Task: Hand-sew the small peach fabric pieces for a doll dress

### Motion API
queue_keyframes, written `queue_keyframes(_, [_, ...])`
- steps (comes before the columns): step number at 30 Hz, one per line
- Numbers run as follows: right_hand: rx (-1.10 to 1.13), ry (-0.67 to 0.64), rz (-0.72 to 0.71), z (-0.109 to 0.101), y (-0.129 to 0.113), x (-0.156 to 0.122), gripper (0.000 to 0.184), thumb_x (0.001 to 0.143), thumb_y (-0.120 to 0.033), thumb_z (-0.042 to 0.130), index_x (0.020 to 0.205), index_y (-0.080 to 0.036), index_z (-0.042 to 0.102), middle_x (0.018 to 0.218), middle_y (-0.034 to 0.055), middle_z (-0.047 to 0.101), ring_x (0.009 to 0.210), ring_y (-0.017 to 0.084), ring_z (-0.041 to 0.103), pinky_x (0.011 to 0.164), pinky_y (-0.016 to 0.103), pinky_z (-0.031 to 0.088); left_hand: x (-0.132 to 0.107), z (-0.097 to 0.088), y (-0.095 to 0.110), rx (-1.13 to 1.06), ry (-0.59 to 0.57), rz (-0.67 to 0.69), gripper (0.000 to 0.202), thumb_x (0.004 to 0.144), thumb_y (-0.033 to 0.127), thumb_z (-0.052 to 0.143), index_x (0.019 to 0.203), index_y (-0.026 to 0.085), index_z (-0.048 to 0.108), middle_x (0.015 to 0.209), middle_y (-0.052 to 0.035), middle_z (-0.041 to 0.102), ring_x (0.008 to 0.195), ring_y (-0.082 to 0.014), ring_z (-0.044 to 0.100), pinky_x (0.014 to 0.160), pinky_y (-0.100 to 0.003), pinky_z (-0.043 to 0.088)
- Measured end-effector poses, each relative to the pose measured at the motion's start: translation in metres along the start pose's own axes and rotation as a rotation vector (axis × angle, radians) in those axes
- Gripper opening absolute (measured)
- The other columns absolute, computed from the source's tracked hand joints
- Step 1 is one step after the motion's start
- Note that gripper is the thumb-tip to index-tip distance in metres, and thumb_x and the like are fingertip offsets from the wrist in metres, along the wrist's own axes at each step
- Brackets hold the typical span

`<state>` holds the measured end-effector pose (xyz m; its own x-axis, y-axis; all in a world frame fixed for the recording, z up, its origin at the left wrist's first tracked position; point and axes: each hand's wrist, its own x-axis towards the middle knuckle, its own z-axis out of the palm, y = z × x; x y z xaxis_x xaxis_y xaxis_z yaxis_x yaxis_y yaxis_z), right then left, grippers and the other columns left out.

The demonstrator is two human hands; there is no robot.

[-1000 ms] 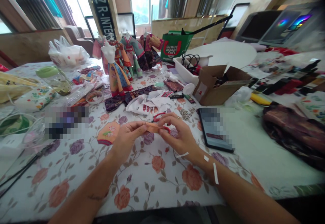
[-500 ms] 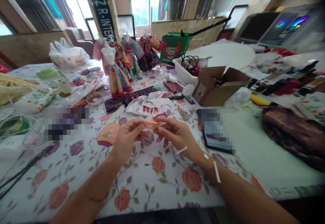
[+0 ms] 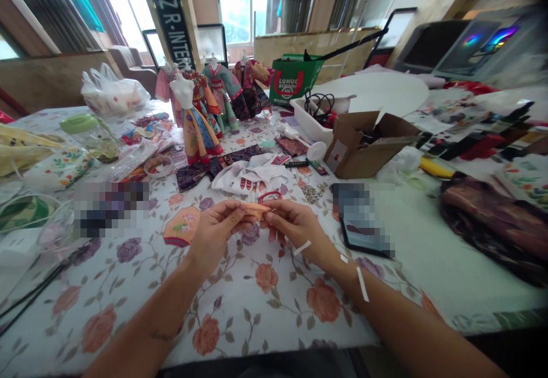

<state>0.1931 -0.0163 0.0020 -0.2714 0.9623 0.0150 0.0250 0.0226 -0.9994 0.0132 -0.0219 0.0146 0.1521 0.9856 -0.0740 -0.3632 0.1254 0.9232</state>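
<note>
Between my hands is a small folded piece of orange fabric (image 3: 257,209), held above the tablecloth. My left hand (image 3: 214,230) is closed, pinching the fabric between thumb and fingers. On its other end my right hand (image 3: 295,225) is also closed in a pinch; whether it has a needle or thread too is too small to tell. White strips are stuck on the right hand and forearm. An orange panel with a floral pattern and red edge (image 3: 183,226) lies left of my left hand. Just behind the hands are a red-handled tool (image 3: 270,196) and a crumpled white printed bag (image 3: 240,179).
Small mannequins in dresses (image 3: 197,129) stand at the back. To the right are a cardboard box (image 3: 353,149), a phone (image 3: 368,238), small beads or metal bits (image 3: 314,193) and dark cloth (image 3: 488,224). A green-lidded jar (image 3: 89,138) stands left.
My right hand has shifted slightly left, closer to my left hand. More of the orange fabric shows between the fingers. My left hand stays almost where it was.
</note>
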Motion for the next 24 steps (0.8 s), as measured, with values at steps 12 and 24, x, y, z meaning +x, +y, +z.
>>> queue_keyframes(12, [-0.129,0.071,-0.074,0.0,-0.015,-0.002,0.022,0.083,-0.037,0.06,0.092,-0.017,0.065,0.066,0.0003,0.063,0.046,0.009,0.052,0.041,0.02,0.042,0.001,-0.004,0.002,0.143,-0.056,0.023,0.024,0.075,0.032,0.072,0.092,0.015,0.073,0.089,-0.0082,0.074,0.079,-0.0159,0.065,0.071,-0.024,0.051])
queue_keyframes(24, [-0.248,-0.026,-0.187,-0.004,-0.008,-0.005,0.017,0.088,-0.031,0.055,0.094,-0.018,0.065,0.068,0.0009,0.063,0.051,0.01,0.056,0.042,0.019,0.046,0.001,-0.005,0.007,0.225,-0.176,-0.015,0.018,0.075,0.028,0.071,0.09,0.019,0.077,0.109,-0.0074,0.071,0.104,-0.0233,0.06,0.087,-0.03,0.046])
